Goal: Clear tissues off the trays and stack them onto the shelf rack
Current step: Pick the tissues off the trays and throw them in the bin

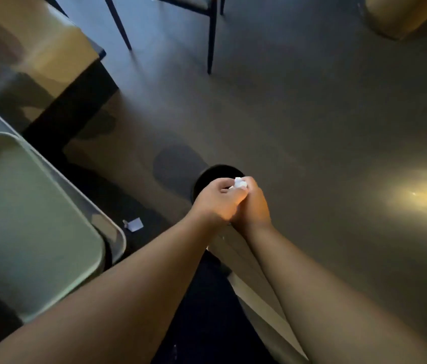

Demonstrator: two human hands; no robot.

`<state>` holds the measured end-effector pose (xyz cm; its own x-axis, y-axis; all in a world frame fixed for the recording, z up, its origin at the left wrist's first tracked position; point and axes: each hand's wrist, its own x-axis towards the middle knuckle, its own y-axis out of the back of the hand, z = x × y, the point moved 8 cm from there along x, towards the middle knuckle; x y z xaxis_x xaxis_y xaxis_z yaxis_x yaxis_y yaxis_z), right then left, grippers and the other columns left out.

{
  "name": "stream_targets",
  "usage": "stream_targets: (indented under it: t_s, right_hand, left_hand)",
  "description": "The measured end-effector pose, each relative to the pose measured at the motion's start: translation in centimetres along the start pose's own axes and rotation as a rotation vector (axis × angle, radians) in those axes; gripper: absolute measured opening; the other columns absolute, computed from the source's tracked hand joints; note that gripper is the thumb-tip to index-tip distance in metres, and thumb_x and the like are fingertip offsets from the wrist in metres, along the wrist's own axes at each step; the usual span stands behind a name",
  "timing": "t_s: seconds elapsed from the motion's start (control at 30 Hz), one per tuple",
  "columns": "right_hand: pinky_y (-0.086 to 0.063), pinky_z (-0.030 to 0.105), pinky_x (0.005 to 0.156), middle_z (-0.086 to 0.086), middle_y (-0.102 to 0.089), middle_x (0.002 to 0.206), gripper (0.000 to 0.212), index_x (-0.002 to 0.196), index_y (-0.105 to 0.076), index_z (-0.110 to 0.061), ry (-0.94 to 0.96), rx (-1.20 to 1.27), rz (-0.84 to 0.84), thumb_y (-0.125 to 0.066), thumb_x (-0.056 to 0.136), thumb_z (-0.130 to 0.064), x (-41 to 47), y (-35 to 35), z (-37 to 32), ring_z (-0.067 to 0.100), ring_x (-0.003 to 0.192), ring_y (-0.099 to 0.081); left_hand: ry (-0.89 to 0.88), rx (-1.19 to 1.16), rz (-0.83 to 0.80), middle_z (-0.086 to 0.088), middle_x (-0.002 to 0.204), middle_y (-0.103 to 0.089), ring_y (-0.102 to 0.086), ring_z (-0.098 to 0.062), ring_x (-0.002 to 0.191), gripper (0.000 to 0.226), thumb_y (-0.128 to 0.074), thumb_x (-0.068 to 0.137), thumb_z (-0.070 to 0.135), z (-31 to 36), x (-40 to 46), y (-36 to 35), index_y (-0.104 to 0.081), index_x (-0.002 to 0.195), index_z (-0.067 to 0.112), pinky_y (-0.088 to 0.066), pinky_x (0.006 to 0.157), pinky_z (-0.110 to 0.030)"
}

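Both my hands meet over the dark round opening of a bin [217, 172] on the floor. My left hand [217, 199] and my right hand [253, 203] press together around a crumpled white tissue [240, 183], which pokes out above the fingers. At the left, a grey-green tray [31, 219] lies on top of a second tray [118, 232] whose rim shows beneath it. The top tray's surface is bare. A small scrap of white paper [133, 224] lies on the dark floor just beyond the trays' corner.
A tan table [57, 48] with a dark edge stands at the upper left. Black chair legs [211, 35] rise at the top centre. A tan rounded object [401, 14] sits at the top right. A bright light patch [414, 195] glares on the grey floor.
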<state>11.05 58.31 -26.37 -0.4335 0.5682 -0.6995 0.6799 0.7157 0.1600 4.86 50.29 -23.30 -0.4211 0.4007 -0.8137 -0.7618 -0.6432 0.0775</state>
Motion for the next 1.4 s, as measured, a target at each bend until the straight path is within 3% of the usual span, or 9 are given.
stream_targets:
  t_s: [0.1,0.2,0.33,0.63,0.83,0.97,1.2,1.3,1.4]
  right_hand:
    - [-0.041,0.024,0.054,0.0,-0.04,0.066,0.02,0.074,-0.037,-0.018,-0.089,-0.07,-0.01,-0.04,0.093,-0.023,3.4,-0.2,4.0,0.011,0.054,-0.045]
    - [-0.052,0.041,0.085,0.011,-0.061,0.101,0.027,0.095,-0.051,-0.02,-0.187,-0.275,-0.131,-0.053,0.076,-0.039,7.0,-0.9,8.6,0.028,0.092,-0.062]
    - [-0.054,0.037,0.084,0.006,-0.067,0.114,0.021,0.105,-0.058,-0.021,-0.318,-0.295,0.031,-0.052,0.085,-0.022,11.1,0.2,12.3,0.03,0.099,-0.066]
    - [-0.046,0.054,0.101,0.003,-0.038,0.152,0.113,0.155,-0.017,-0.036,-0.452,-0.29,0.085,-0.058,0.055,-0.07,15.8,0.6,13.1,0.037,0.124,-0.052]
    - [-0.039,0.039,0.11,0.006,-0.053,0.148,0.067,0.146,-0.049,-0.022,-0.278,-0.455,-0.03,-0.048,0.09,-0.059,11.0,0.1,9.2,0.028,0.132,-0.052]
    - [-0.049,0.041,0.097,0.006,-0.068,0.108,0.038,0.114,-0.063,-0.023,-0.207,-0.417,-0.026,-0.046,0.096,-0.052,5.9,-0.8,4.5,0.029,0.102,-0.064]
    - [-0.052,0.051,0.097,0.007,-0.073,0.109,0.06,0.094,-0.067,-0.019,-0.043,-0.305,-0.058,-0.047,0.071,-0.071,-2.7,-6.4,-3.8,0.031,0.101,-0.069]
    - [-0.056,0.037,0.076,0.009,-0.075,0.098,0.043,0.097,-0.068,-0.011,0.109,-0.229,-0.069,-0.052,0.094,-0.051,-7.7,-10.5,-7.9,0.023,0.087,-0.071]
    - [-0.047,0.029,0.067,0.003,-0.073,0.088,0.034,0.094,-0.069,-0.014,0.258,-0.218,-0.091,-0.052,0.099,-0.042,-12.3,-14.5,-10.1,0.019,0.082,-0.068]
  left_hand:
    - [0.073,0.029,0.108,-0.003,0.121,-0.069,-0.067,-0.021,0.106,0.054,-0.053,0.085,0.05,-3.4,3.0,-0.8,-0.056,0.135,0.029,-0.056,0.093,-0.047]
    - [0.195,-0.007,0.136,0.0,0.133,-0.061,-0.059,-0.025,0.121,0.072,-0.051,0.084,0.049,-6.9,5.8,-1.9,-0.037,0.152,0.03,-0.05,0.102,-0.048]
    - [0.246,-0.091,0.113,0.019,0.099,-0.058,-0.057,-0.017,0.118,0.07,-0.053,0.093,0.038,-10.3,8.1,-2.6,-0.029,0.157,0.026,-0.047,0.107,-0.045]
    - [0.318,-0.249,0.179,0.011,0.1,-0.058,-0.06,-0.016,0.086,0.065,-0.052,0.098,0.038,-12.5,9.0,-0.8,-0.024,0.157,0.036,-0.056,0.091,-0.046]
    - [0.207,-0.212,0.108,0.02,0.103,-0.056,-0.061,-0.008,0.092,0.059,-0.05,0.1,0.033,-9.1,5.5,0.4,-0.03,0.156,0.033,-0.055,0.085,-0.038]
    - [0.128,-0.095,0.079,-0.013,0.146,-0.054,-0.057,-0.032,0.129,0.066,-0.055,0.089,0.04,-5.4,1.5,1.9,-0.037,0.153,0.031,-0.048,0.106,-0.053]
    - [-0.112,-0.045,0.083,0.002,0.096,-0.066,-0.068,-0.029,0.1,0.028,-0.053,0.089,0.015,0.4,-9.5,8.6,-0.06,0.109,0.033,-0.057,0.09,-0.046]
    - [-0.272,-0.048,0.115,0.012,0.086,-0.062,-0.066,-0.015,0.091,0.037,-0.049,0.096,0.003,1.5,-14.2,12.7,-0.056,0.095,0.039,-0.056,0.09,-0.04]
    - [-0.362,-0.134,0.223,0.002,0.113,-0.067,-0.065,-0.015,0.106,0.037,-0.048,0.098,0.007,0.4,-17.5,18.1,-0.058,0.125,0.03,-0.054,0.095,-0.037]
